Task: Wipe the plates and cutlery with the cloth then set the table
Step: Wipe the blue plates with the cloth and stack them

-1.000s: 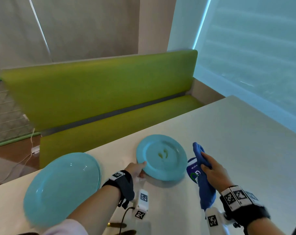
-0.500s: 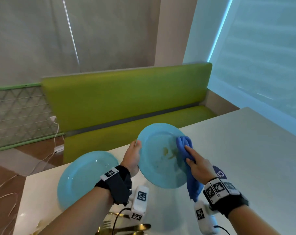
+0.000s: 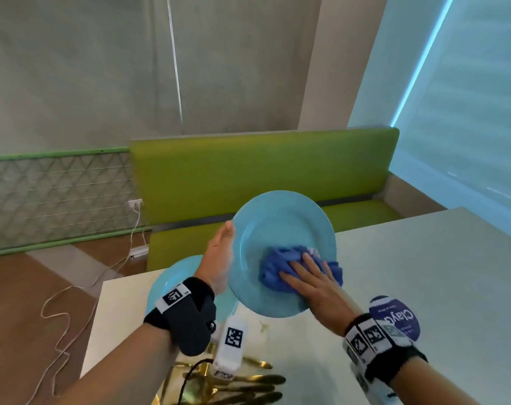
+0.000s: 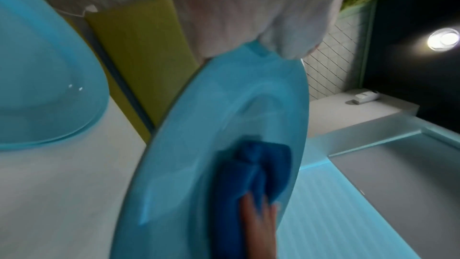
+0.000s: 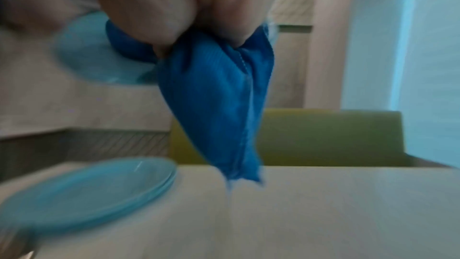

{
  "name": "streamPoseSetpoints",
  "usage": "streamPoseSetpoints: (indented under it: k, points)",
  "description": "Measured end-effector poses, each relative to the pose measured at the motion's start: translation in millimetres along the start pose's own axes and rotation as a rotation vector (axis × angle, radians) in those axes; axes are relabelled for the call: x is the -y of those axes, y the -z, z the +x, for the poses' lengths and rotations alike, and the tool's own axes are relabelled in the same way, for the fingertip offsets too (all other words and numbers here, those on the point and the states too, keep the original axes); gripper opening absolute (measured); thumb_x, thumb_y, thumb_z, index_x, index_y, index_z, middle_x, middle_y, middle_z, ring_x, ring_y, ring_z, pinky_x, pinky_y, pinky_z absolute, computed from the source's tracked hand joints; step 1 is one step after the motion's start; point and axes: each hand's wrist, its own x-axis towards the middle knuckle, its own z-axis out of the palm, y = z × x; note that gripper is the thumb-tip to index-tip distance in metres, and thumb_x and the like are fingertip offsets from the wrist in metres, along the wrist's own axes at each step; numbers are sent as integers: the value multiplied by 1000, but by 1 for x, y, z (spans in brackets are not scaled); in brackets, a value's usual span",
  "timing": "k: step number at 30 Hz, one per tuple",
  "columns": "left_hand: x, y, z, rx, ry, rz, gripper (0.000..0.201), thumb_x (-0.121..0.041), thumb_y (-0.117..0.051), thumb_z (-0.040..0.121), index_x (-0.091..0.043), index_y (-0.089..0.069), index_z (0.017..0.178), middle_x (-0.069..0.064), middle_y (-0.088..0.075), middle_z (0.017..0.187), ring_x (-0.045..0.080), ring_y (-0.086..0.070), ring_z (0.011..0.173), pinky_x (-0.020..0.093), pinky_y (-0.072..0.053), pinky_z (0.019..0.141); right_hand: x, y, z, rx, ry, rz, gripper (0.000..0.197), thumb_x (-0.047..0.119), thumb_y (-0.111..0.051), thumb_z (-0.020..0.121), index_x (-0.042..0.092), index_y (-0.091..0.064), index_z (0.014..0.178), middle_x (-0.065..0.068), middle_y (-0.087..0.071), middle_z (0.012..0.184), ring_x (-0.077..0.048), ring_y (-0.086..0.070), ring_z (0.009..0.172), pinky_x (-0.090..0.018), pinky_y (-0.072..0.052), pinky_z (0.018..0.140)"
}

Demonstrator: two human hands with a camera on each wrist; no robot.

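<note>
My left hand [image 3: 225, 244] grips the left rim of a light blue plate [image 3: 277, 226], holding it tilted up above the white table [image 3: 438, 287]; its fingers are hidden behind the plate. My right hand [image 3: 307, 276] lays its fingers over a bunched blue cloth [image 3: 277, 264] and presses it against the lower face of the plate. In the right wrist view the cloth [image 5: 219, 105] is clamped in the hand and its tail hangs down. A second blue plate [image 3: 169, 282] lies on the table under my left wrist. Gold cutlery [image 3: 248, 387] lies near the front edge.
A green bench [image 3: 263, 171] runs along the table's far side. A round blue label [image 3: 394, 317] shows beside my right wrist. The table's left edge [image 3: 93, 331] drops to a wooden floor with a loose white cable [image 3: 61, 311].
My left hand has lifted the plate off the table and tilted it towards me. My right hand has brought the cloth onto the plate's face and moved it down to the lower part.
</note>
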Motion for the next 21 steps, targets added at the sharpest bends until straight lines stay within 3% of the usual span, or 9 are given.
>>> streamPoseSetpoints:
  k: [4, 6, 9, 11, 12, 14, 16, 18, 21]
  points:
    - [11, -2, -9, 25, 35, -19, 33, -38, -27, 100, -27, -58, 103, -3, -70, 98, 13, -68, 84, 31, -57, 71, 5, 40, 48, -114, -316, 0, 59, 14, -34, 78, 19, -35, 137, -16, -49, 138, -45, -32, 134, -66, -33, 95]
    - [12, -13, -14, 36, 37, -50, 37, -34, -26, 101, -20, -59, 108, 0, -72, 99, 14, -70, 85, 31, -59, 75, 25, 40, 65, -141, -326, 35, 63, 8, -38, 79, 12, -33, 142, -19, -34, 147, -40, -11, 137, -64, -18, 105]
    - [9, -18, -13, -13, 68, -114, 40, -34, -28, 100, -10, -57, 115, 14, -66, 111, 25, -66, 96, 38, -53, 90, 68, 24, 63, -174, -122, 100, 75, 2, -52, 73, 15, -27, 142, -16, -33, 148, -37, -5, 133, -54, -14, 111]
    - [5, -13, -12, -129, 73, -100, 47, -47, -40, 92, -11, -57, 116, 20, -62, 120, 32, -61, 108, 48, -47, 99, 82, 3, 40, -1, 29, 100, 79, 2, -44, 85, 29, -6, 148, 3, -4, 154, -29, 17, 137, -49, 0, 116]
    - [6, -7, -9, -173, 61, -96, 60, -56, -48, 82, -12, -55, 122, 19, -58, 128, 33, -57, 117, 52, -41, 105, 79, -5, 25, 93, 117, 74, 78, 3, -40, 88, 40, 1, 144, 11, 6, 152, -23, 22, 138, -45, 2, 117]
    - [7, 6, -8, -194, 29, -72, 78, -66, -54, 71, -14, -52, 129, 12, -54, 136, 31, -50, 126, 52, -35, 110, 58, -14, 2, 31, 204, 8, 81, 9, -39, 84, 43, 5, 143, 15, 0, 154, -19, 11, 143, -45, -13, 117]
    - [-2, 11, -13, -174, 12, -37, 60, -57, -46, 81, -16, -54, 124, 11, -58, 132, 31, -54, 123, 53, -39, 107, 22, -14, -8, 42, 198, -161, 84, 11, -38, 75, 41, -4, 146, 12, -19, 155, -17, 9, 146, -42, -15, 116]
    - [-7, 13, -14, -117, 1, -9, 48, -50, -39, 89, -18, -57, 120, 8, -63, 123, 30, -59, 114, 52, -44, 101, -6, 2, 5, -35, 57, -210, 79, 9, -40, 71, 39, -21, 142, 4, -44, 143, -19, 11, 146, -46, -20, 111]
    - [-9, 7, -18, -14, -20, -12, 35, -39, -33, 97, -20, -59, 111, 5, -68, 112, 26, -64, 103, 45, -50, 94, -10, 42, 46, -140, -258, -113, 61, 14, -36, 78, 26, -27, 137, -12, -39, 143, -39, -12, 138, -64, -39, 91]
